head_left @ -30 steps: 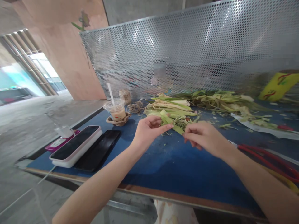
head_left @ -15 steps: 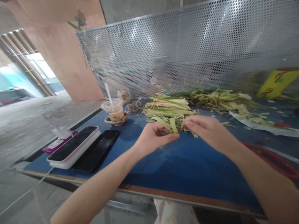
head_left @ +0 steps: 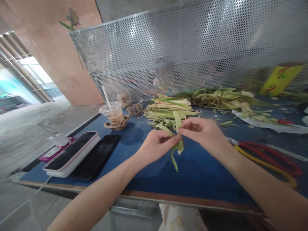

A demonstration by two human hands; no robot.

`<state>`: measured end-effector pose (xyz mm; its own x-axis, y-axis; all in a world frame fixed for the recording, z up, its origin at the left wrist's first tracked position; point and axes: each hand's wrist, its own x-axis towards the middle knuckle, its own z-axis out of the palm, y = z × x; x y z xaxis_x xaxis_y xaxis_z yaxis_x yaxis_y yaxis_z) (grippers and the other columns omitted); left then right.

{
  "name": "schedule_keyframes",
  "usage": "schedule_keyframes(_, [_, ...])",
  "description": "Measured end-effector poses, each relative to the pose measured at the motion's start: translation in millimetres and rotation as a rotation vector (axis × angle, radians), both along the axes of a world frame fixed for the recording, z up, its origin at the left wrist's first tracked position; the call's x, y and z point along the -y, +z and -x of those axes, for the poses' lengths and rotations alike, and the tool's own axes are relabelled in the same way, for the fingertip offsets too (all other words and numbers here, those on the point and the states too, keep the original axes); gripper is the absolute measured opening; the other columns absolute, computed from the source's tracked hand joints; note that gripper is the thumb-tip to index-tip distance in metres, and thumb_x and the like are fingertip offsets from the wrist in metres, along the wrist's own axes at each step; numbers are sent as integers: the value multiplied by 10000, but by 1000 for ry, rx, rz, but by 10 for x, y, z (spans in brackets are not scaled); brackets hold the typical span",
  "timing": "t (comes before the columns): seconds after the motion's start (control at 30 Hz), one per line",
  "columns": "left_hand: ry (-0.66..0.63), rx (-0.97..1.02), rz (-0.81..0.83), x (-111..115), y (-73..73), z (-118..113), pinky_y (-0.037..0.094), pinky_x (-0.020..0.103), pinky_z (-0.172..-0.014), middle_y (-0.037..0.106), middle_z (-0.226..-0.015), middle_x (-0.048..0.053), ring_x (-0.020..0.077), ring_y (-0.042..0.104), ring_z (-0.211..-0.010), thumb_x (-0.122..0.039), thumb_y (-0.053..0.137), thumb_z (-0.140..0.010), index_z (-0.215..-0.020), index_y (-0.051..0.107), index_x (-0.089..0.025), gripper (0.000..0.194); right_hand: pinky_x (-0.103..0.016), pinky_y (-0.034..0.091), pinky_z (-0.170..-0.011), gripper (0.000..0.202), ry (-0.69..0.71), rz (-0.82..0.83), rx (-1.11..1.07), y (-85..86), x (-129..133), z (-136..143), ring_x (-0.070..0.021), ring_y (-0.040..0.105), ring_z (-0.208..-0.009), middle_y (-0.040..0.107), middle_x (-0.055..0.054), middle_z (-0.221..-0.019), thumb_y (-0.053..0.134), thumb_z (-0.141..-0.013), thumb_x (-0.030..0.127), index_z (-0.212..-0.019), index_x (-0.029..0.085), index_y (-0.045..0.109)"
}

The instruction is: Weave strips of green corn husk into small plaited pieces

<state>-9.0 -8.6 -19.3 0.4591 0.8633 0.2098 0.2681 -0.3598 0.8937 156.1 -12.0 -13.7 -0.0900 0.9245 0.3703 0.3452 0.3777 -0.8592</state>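
Note:
Flat green leaf strips (head_left: 177, 120) are pinched between my two hands above the blue tabletop. My left hand (head_left: 160, 142) closes thumb against fingers on them, and their cut ends hang below the thumb. From the right, my right hand (head_left: 198, 128) grips the same strips, its fingertips close to my left thumb. Just behind my hands lies a stack of long green stalks (head_left: 170, 107), with a small heap of curled green pieces (head_left: 163, 123) at its near side. Part of that heap is hidden by my hands.
A drink cup (head_left: 114, 114), a twine coil (head_left: 134, 110), a black phone (head_left: 97, 157) and a white-cased device (head_left: 72, 154) stand left. Right are red-and-yellow-handled scissors (head_left: 267, 157), white paper (head_left: 262, 124) and a leaf pile (head_left: 223, 99). A perforated metal panel (head_left: 180, 48) rises behind.
The strips are turned: one now points upward and ends hang below my left hand. My right hand has shifted left, closer to my left hand. The view has swung slightly right, showing more of the scissors.

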Motion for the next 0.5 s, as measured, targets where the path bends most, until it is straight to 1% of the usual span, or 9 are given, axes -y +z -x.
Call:
schedule_keyframes(0.07, [-48, 3, 51, 14, 10, 2, 480, 237, -635, 693, -698, 73, 152, 612, -662, -344, 560, -776, -692, 695, -107, 286, -252, 424, -528, 136, -47, -50, -61, -5, 0, -6, -133, 549, -597, 606, -7, -644, 654, -668, 313, -679, 182, 619])
schedule_keyframes(0.17, [-113, 0, 102, 44, 32, 8, 486, 250, -660, 703, -705, 90, 165, 627, -675, -358, 561, -779, -687, 707, -97, 313, -258, 437, -562, 142, -106, -112, -162, -6, -10, -18, -148, 569, -650, 610, -9, -654, 669, -661, 314, -658, 188, 603])
schedule_keyframes(0.23, [-122, 37, 131, 51, 37, 10, 487, 257, -670, 707, -715, 94, 170, 633, -689, -372, 571, -774, -727, 712, -95, 315, -256, 445, -586, 159, -95, -111, -196, 0, -17, -30, -147, 578, -672, 618, -8, -677, 661, -674, 335, -668, 190, 595])
schedule_keyframes(0.27, [-117, 69, 149, 47, 35, 11, 488, 257, -671, 708, -717, 91, 169, 636, -693, -373, 591, -760, -746, 711, -99, 300, -254, 449, -597, 167, -58, -84, -178, 6, -17, -39, -143, 582, -677, 624, -9, -695, 633, -705, 353, -691, 191, 595])
schedule_keyframes(0.33, [-92, 137, 181, 25, 30, 15, 488, 245, -665, 708, -714, 69, 152, 636, -680, -351, 652, -712, -764, 708, -116, 248, -253, 455, -614, 192, 82, 17, -75, 24, -7, -61, -141, 590, -699, 638, -17, -761, 559, -768, 380, -784, 192, 597])
schedule_keyframes(0.4, [-38, 213, 195, -8, 27, 24, 481, 221, -645, 701, -696, 39, 123, 626, -646, -319, 699, -667, -746, 701, -131, 204, -254, 461, -628, 234, 247, 129, 85, 45, 15, -85, -149, 601, -742, 647, -27, -846, 563, -767, 388, -903, 200, 585])
schedule_keyframes(0.43, [-7, 244, 195, -25, 28, 32, 474, 209, -632, 695, -682, 27, 111, 620, -630, -310, 709, -655, -733, 698, -135, 191, -254, 460, -624, 276, 293, 158, 166, 55, 26, -97, -155, 604, -748, 650, -26, -863, 597, -741, 389, -948, 207, 575])
schedule_keyframes(0.47, [22, 264, 195, -40, 29, 41, 467, 203, -620, 691, -673, 20, 104, 614, -621, -305, 716, -646, -728, 696, -137, 188, -252, 455, -618, 301, 307, 166, 230, 64, 34, -107, -156, 606, -739, 654, -20, -851, 622, -720, 383, -964, 214, 571])
schedule_keyframes(0.5, [43, 271, 195, -53, 30, 50, 460, 203, -610, 688, -671, 19, 103, 609, -616, -304, 722, -638, -729, 695, -136, 193, -249, 449, -612, 272, 304, 159, 281, 72, 38, -117, -151, 607, -716, 659, -9, -811, 617, -727, 373, -948, 219, 579])
